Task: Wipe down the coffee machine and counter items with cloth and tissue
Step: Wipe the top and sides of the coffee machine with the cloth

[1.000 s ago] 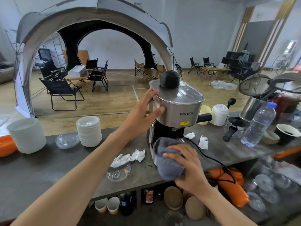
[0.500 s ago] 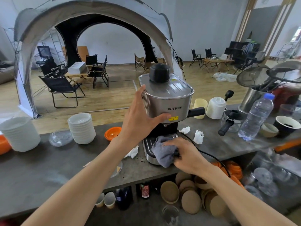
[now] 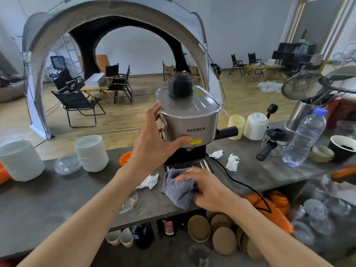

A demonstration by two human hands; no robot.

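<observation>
Stacked white bowls [image 3: 92, 152] and crumpled tissue [image 3: 149, 181] lie left on the grey surface [image 3: 38, 199]. Left hand [image 3: 154, 149], fingers spread, grips the coffee machine [image 3: 189, 120] body. Right hand [image 3: 207, 186] clutches the grey cloth [image 3: 178, 187] against its drip tray [image 3: 185, 165]; a water bottle [image 3: 306, 137] stands right.

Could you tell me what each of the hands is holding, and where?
Left hand grips the coffee machine by its upper body; right hand clutches the bunched grey cloth.

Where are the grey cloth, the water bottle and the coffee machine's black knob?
grey cloth [image 3: 180, 191]: head view, on the fold hanging below the fingers.
water bottle [image 3: 306, 137]: head view, mid clear body.
black knob [image 3: 181, 84]: head view, on its front side.
</observation>
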